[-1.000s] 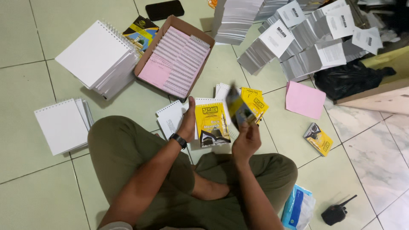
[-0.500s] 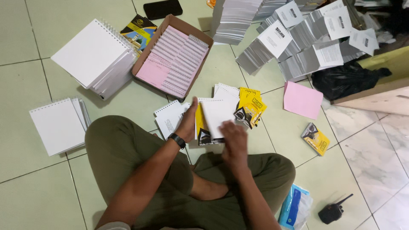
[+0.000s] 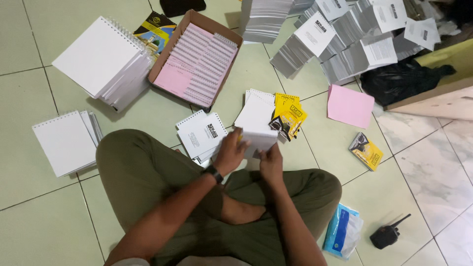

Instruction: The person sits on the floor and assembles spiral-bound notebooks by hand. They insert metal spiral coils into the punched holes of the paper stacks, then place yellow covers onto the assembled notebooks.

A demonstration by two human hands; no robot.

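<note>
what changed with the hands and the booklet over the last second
A second ago the right hand held a yellow cover up beside the yellow-covered booklet under the left hand. Now the yellow cover is out of that hand, and both hands grip a white-faced booklet low over the lap. The cardboard box of spiral bindings, the pink sheet and the walkie-talkie stayed put.
</note>
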